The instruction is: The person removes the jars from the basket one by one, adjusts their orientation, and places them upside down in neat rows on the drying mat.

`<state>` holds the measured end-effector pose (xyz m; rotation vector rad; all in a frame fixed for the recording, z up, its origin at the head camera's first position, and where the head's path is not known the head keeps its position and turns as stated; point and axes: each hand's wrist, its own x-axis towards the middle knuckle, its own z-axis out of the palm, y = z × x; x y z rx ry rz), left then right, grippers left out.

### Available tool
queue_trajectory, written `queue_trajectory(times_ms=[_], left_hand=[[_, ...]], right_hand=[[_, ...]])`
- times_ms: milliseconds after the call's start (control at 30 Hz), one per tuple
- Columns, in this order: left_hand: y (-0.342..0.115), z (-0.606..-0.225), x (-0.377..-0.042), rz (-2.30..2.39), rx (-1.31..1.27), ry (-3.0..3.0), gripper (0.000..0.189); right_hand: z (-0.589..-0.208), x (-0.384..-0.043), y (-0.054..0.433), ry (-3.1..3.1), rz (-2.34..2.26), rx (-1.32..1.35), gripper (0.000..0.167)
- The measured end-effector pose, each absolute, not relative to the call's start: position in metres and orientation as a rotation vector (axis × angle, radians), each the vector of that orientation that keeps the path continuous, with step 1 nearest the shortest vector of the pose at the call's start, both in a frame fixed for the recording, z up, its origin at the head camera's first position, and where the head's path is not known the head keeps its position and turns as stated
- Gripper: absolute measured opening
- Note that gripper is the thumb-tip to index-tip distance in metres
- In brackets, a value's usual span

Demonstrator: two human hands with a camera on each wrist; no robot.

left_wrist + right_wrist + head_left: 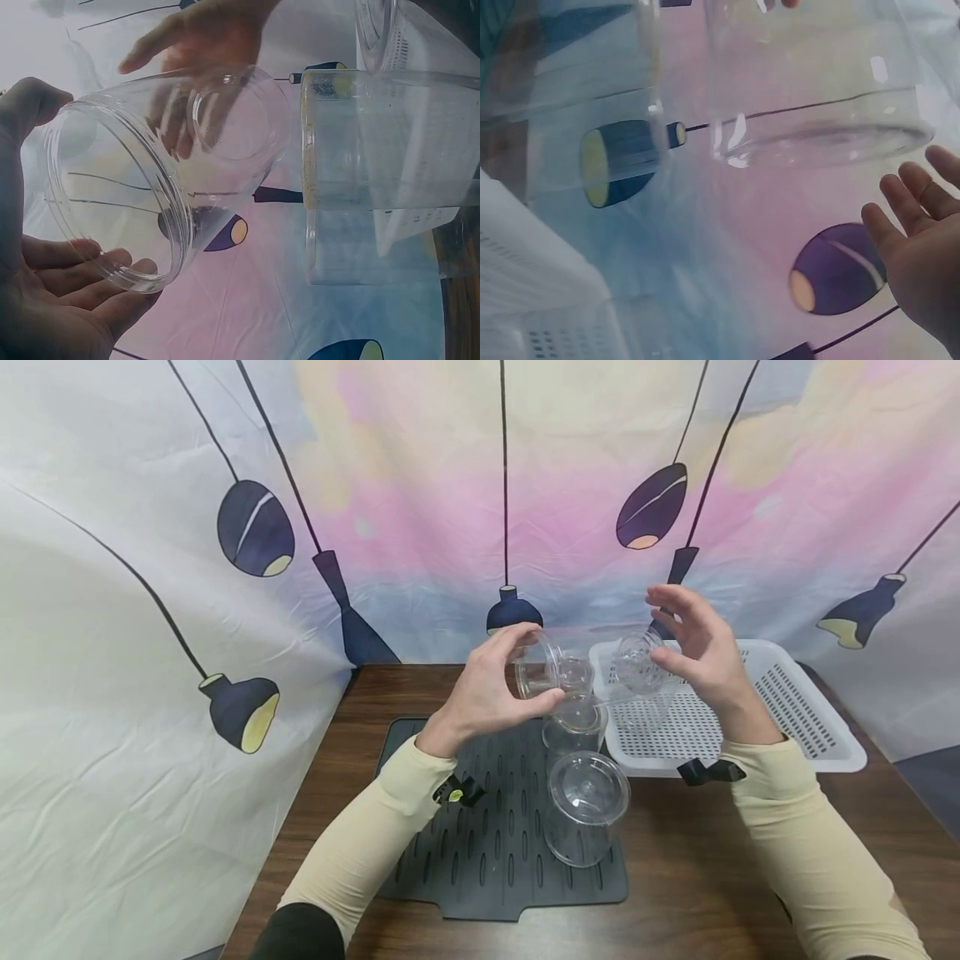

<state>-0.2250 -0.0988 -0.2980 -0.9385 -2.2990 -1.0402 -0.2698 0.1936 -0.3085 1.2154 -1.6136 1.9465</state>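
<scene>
A pale cloth (427, 485) washed with pink, yellow and blue and printed with dark hanging lamps (255, 531) covers the wall behind a brown wood-grain table (690, 877). On the table are a dark grey slotted mat (480, 860) and, to its right, a white perforated basket (843, 752).

The held jar (184, 169) is up in the air above the far edge of the mat and the near side of the basket, lying on its side. It is clear, colourless and glossy, see-through enough that the cloth and the right hand show through its wall. Its wide round mouth, ringed with raised ridges, points to the left; its round base, marked by a smaller ring, points to the right.

The front jar (585, 827), equally clear, stands upright at the mat's right edge, with another jar (573, 731) behind it.

The left hand (491, 685) grips the held jar at its mouth, thumb on one side of the rim and fingers on the other. The right hand (701, 647) is beside the base, fingers spread and softly bent, holding nothing; glare and transparency make it hard to tell from the head view whether the thumb touches the glassy wall.
</scene>
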Motion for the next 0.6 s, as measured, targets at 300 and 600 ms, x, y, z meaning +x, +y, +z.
queue_trajectory(times_ms=[300, 600], left_hand=[[-0.100, -0.301, -0.223, -1.126, -0.968, -2.275, 0.076], [-0.100, -0.300, -0.224, -1.179, -0.999, -2.233, 0.075]], right_hand=[[-0.335, -0.274, 0.185, -1.230, 2.344, 1.104, 0.055], [-0.348, -0.273, 0.175, -1.038, 2.599, 1.201, 0.059]])
